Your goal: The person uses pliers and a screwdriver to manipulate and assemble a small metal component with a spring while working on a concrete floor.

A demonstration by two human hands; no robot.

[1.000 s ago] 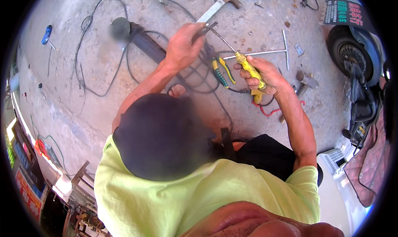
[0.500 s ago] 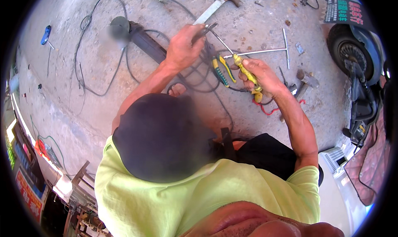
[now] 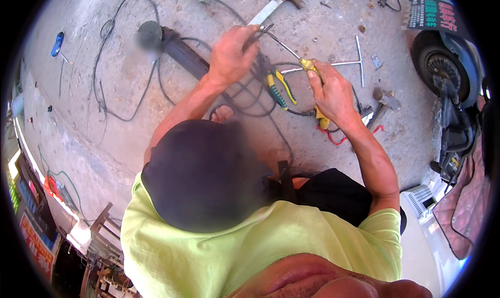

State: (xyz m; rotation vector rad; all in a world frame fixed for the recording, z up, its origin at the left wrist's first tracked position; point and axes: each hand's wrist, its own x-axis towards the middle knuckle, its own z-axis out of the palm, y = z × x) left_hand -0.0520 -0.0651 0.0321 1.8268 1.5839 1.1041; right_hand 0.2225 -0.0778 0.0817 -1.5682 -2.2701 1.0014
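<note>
Screwdriver [image 3: 308, 64], gripped in the right hand [image 3: 332, 89], pointed at the dark metal piece [image 3: 264, 32] clasped in the left hand [image 3: 235, 56] — contact unclear; its tip, skidding under off-centre pressure, could perhaps have jabbed the left fingers.

the brightly lit grey floor [image 3: 78, 126] looks stained.

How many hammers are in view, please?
2: one silver-handled hammer by the left hand, another hammer right of the right hand; more could be hidden.
</note>
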